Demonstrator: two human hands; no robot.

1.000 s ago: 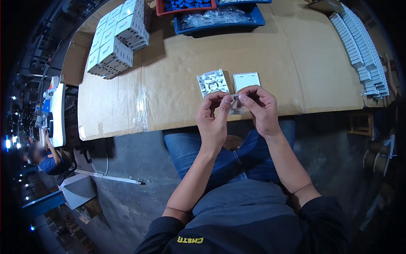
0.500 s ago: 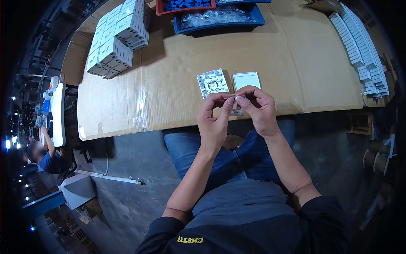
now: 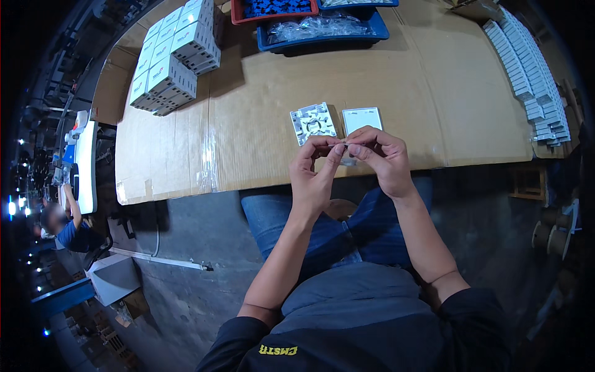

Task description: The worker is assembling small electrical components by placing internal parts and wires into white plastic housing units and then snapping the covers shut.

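Cardboard tabletop (image 3: 266, 124) | boxes (image 3: 162, 67) | blue tray (image 3: 291, 45) | white frame (image 3: 313, 114) | plate (image 3: 362, 119) | pieces (image 3: 519, 65), seemingly stacked

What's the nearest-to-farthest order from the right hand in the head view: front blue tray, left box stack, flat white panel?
1. Flat white panel, just beyond the right hand
2. Front blue tray, farther back, slightly left
3. Left box stack, off to the far left

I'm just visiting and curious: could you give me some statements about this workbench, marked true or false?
1. The left hand and right hand meet at a small clear plastic item. True.
2. The red tray holds white pieces. False: its pieces are blue.
3. The front blue tray holds clear plastic. True.
4. The flat white square covers the notched white piece. False: they lie side by side.
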